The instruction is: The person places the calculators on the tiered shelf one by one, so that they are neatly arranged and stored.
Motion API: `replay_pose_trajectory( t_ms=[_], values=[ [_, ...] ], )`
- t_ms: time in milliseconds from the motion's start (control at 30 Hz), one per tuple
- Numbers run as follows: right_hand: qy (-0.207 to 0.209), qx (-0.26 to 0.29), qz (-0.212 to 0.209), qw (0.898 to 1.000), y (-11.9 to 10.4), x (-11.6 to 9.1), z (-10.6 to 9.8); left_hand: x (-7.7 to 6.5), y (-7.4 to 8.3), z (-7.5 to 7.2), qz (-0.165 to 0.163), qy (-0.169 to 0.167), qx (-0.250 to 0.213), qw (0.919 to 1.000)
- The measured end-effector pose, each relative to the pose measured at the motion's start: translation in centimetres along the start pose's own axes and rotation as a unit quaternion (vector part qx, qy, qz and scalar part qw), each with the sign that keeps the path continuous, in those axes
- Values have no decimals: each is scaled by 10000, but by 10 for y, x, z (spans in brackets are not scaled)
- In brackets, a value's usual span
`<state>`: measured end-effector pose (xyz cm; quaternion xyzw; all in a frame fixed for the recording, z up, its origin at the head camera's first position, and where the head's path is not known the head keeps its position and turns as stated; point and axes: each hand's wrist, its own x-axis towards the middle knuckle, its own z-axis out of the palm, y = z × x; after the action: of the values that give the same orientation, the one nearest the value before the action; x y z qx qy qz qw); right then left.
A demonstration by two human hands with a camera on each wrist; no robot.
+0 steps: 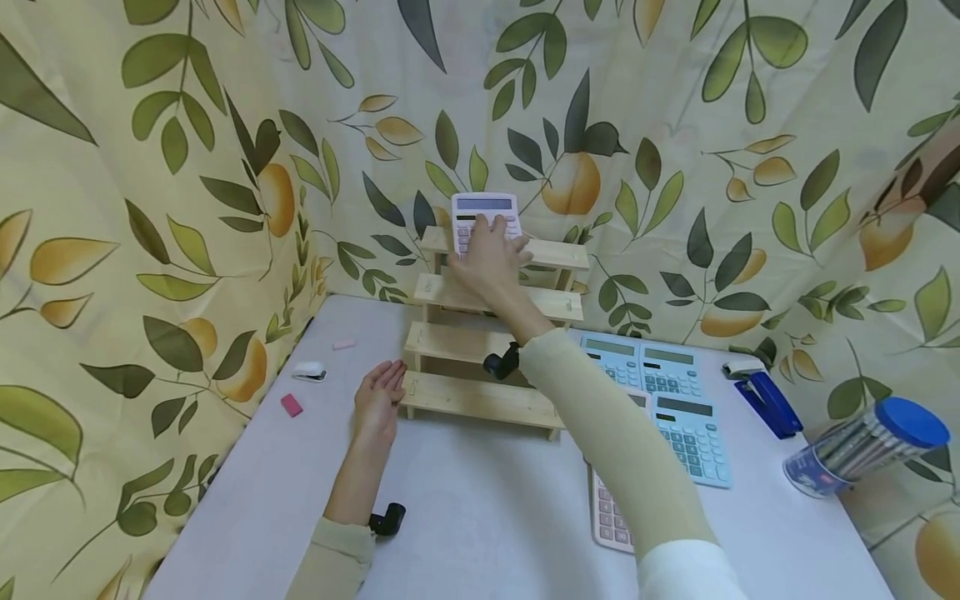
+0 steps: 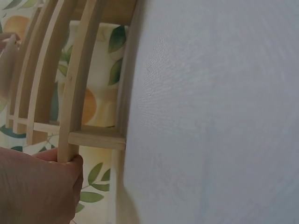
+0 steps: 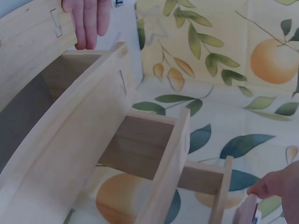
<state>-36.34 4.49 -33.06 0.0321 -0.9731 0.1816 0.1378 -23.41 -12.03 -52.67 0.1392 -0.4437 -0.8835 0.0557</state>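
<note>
A four-tier wooden display stand (image 1: 480, 400) stands on the table against the curtain. On its top tier, a white calculator (image 1: 484, 203) leans upright in the grasp of my right hand (image 1: 491, 254), whose fingers lie over the keys. The right wrist view catches only the calculator's edge (image 3: 247, 210) under the thumb. At the left end of the lowest tier, my left hand (image 1: 380, 400) holds the plank end (image 2: 68, 144) between thumb and fingers. Its straight fingers (image 3: 86, 23) show beside that plank in the right wrist view.
Several blue calculators (image 1: 690, 450) lie right of the stand, with a pink calculator (image 1: 611, 517) partly under my right sleeve. Farther right are a blue stapler (image 1: 768, 404) and a pencil tub (image 1: 817, 467). A small white stapler (image 1: 309, 372) and pink eraser (image 1: 292, 405) lie left.
</note>
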Motion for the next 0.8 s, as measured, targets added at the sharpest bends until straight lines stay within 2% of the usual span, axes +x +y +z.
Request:
replay_pose_trajectory(
  t_ms=[367, 567, 800],
  values=[
    [88, -311, 272, 9991, -15, 4, 14, -1, 1, 1, 48, 45, 58, 10000],
    [244, -492, 162, 9984, -15, 2, 21, -2, -1, 1, -4, 74, 72, 9999],
    [214, -359, 112, 9991, -16, -1, 18, -1, 0, 0, 17, 87, 65, 9999]
  ],
)
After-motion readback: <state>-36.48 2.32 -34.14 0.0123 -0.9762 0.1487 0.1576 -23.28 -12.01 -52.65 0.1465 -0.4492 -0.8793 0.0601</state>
